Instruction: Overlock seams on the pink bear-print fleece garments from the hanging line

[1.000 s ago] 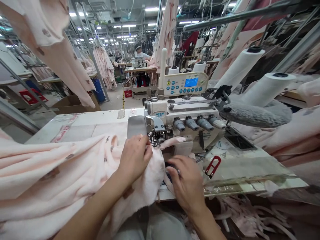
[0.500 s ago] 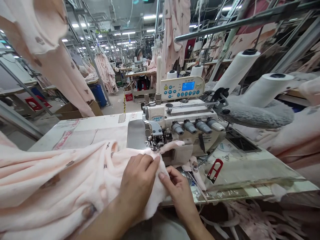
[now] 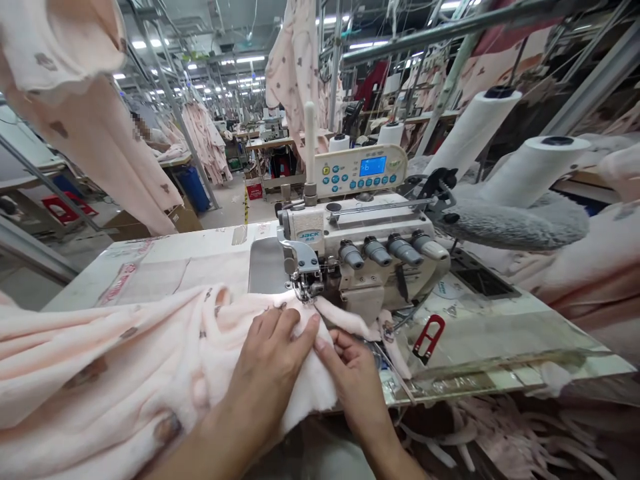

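Note:
Pale pink fleece fabric (image 3: 165,360) with small brown prints spreads across the left of the table, its edge under the presser foot of an overlock sewing machine (image 3: 360,253). My left hand (image 3: 270,363) is closed on the fabric just in front of the foot, thumb and bent fingers gathering it. Close beside it, my right hand (image 3: 357,380) pinches the fabric's right edge between thumb and fingers. A narrow trimmed strip (image 3: 353,321) of the same fleece hangs from the needle area to the right, above my right hand. The fingertips' undersides are hidden.
Red-handled thread snips (image 3: 429,339) lie right of the machine. White thread cones (image 3: 473,133) and a grey fluffy piece (image 3: 520,223) stand behind it. Fabric scraps (image 3: 500,440) are heaped below the table's front edge. Pink garments (image 3: 100,133) hang at left; a person sits farther back.
The trimmed strip has swung down and drapes lower to the right. Both hands keep their hold and the fabric has shifted slightly toward the foot. The camera view has turned a little.

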Tool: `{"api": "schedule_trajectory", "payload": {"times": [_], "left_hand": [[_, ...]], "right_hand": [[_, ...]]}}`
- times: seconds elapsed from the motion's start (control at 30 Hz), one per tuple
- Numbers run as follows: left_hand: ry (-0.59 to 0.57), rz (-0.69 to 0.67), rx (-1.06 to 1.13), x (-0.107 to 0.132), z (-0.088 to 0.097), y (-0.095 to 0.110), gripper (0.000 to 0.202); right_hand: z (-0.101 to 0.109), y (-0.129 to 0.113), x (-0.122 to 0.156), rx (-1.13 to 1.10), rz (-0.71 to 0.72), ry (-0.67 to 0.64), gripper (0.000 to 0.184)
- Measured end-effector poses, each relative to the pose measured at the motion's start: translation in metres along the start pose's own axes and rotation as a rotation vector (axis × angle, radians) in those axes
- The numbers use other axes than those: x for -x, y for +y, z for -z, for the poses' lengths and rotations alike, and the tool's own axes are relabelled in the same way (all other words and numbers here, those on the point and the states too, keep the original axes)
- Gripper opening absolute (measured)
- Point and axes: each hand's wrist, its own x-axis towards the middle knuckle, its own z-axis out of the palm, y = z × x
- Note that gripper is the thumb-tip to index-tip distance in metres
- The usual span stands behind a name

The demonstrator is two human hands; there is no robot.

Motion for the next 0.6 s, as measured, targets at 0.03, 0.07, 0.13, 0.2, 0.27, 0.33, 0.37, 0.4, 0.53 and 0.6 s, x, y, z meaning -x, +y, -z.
{"api": "schedule_trajectory", "payload": {"times": [0.03,0.07,0.13,0.2,0.27,0.33,0.37,0.4,0.53,0.6], "left_hand": [[-0.008,0.006,0.003,0.000,0.000,0.000,0.038],[-0.018,0.015,0.002,-0.001,0.000,-0.001,0.039],[-0.035,0.031,-0.001,-0.002,0.001,-0.002,0.040],[-0.031,0.038,0.000,-0.002,0.002,-0.003,0.040],[0.005,0.027,0.013,0.002,0.005,-0.001,0.040],[0.059,0.007,0.055,0.012,0.005,0.004,0.039],[0.090,-0.003,0.087,0.018,0.005,0.008,0.037],[0.123,-0.009,0.122,0.025,0.003,0.011,0.036],[0.174,0.011,0.216,0.049,-0.009,0.020,0.029],[0.149,0.035,0.229,0.054,-0.013,0.019,0.030]], "right_hand": [[-0.001,0.000,0.000,-0.007,-0.001,0.009,0.039],[-0.002,0.000,-0.001,-0.010,0.001,0.020,0.039],[-0.003,0.001,-0.002,-0.011,0.001,0.030,0.039],[-0.004,0.000,-0.003,-0.012,-0.002,0.038,0.038],[-0.002,-0.001,-0.001,-0.018,0.003,0.039,0.037],[0.001,-0.001,0.004,-0.020,0.004,-0.018,0.031],[0.003,-0.001,0.007,-0.015,-0.001,-0.075,0.026],[0.006,-0.001,0.010,-0.004,-0.004,-0.140,0.023],[0.011,0.002,0.019,0.144,0.080,-0.270,0.019],[0.011,0.002,0.022,0.240,0.130,-0.256,0.016]]}}
